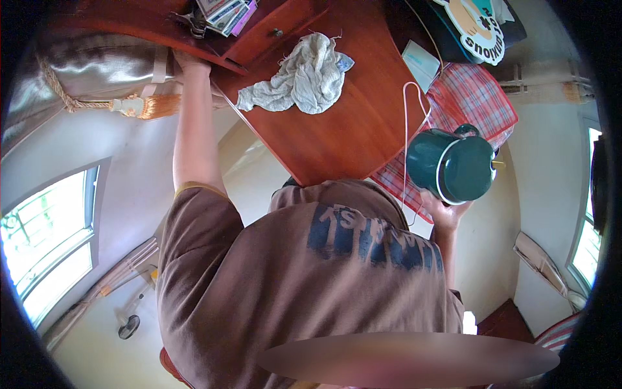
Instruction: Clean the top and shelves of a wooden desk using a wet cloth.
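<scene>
My right hand (447, 211) holds a dark green pot or canister (430, 153) with a white rim band and a loop handle. The pot is tipped on its side, off the right edge of the wooden desk (335, 150). My left hand (192, 61) is at the lower edge of the desk's raised shelf (136, 31), at the upper left; its fingers are hidden by that edge, so its grip cannot be seen. A crumpled whitish cloth (311, 78) lies on the desktop between my hands. A thin pale wire hanger (406, 131) hangs by the desk's right edge.
On the shelf stand cards or booklets (228, 17) beside a dark metal object (197, 24). A small drawer (277, 34) faces the desktop. Past the desk's right side are a red plaid bag (469, 97), a notebook (420, 63) and a dark bag (457, 41). A tasselled curtain tie (146, 106) hangs at left.
</scene>
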Available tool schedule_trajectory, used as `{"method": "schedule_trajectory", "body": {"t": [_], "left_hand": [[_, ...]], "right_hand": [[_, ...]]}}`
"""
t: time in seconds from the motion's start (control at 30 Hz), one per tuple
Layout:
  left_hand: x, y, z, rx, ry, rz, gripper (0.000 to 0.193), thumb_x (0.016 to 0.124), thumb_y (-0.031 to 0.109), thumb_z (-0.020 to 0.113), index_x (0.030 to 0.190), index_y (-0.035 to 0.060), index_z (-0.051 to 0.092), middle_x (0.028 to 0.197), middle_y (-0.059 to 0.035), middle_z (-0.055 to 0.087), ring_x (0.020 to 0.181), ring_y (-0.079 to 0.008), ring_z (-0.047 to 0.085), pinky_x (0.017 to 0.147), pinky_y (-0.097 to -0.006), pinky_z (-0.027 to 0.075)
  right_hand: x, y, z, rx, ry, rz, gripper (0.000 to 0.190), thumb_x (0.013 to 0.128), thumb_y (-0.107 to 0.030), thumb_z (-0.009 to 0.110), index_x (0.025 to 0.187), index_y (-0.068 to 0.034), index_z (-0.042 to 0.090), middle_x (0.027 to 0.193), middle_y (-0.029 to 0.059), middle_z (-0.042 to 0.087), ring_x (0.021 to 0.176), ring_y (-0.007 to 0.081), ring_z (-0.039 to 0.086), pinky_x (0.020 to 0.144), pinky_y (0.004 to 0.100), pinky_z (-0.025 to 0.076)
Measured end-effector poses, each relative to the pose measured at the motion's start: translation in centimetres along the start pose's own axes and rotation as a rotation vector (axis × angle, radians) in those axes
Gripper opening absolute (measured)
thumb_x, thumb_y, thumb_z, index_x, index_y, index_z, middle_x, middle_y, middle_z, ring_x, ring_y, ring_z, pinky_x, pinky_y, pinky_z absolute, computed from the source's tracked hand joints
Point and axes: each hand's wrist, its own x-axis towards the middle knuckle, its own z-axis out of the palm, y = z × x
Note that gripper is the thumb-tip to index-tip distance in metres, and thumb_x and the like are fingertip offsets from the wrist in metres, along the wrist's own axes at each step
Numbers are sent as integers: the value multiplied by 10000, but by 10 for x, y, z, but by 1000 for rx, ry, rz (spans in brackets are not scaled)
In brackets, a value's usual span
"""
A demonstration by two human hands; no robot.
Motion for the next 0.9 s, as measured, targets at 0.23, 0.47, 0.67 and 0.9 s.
{"method": "schedule_trajectory", "body": {"t": [0.23,0.47,0.67,0.9], "left_hand": [[-10,11,21,-95,-60,-64,504,908,416,379,1274,69,403,1244,-82,452,1132,-259,427,997,-373,313],[-47,29,40,-208,-139,-141,523,907,433,372,1289,77,387,1263,-84,436,1151,-259,416,1013,-382,298],[-54,41,38,-172,-231,-46,571,906,477,340,1331,95,316,1317,-86,381,1212,-260,362,1056,-410,244],[-127,41,64,-111,-76,259,658,912,521,288,1375,61,199,1416,-95,234,1288,-236,249,1091,-379,161]], "right_hand": [[3,5,-3,-16,-6,56,899,562,-211,833,1285,-42,328,1161,116,490,1022,227,532,855,368,476],[4,11,1,0,-5,-51,891,566,-198,833,1285,-46,330,1167,113,489,1035,224,528,862,369,474],[7,13,3,-47,-53,-16,900,573,-205,840,1281,-39,310,1149,114,509,1003,215,549,843,356,484],[16,10,2,-2,-129,-21,821,614,-202,814,1256,-41,328,1135,126,528,995,220,565,847,346,482]]}}
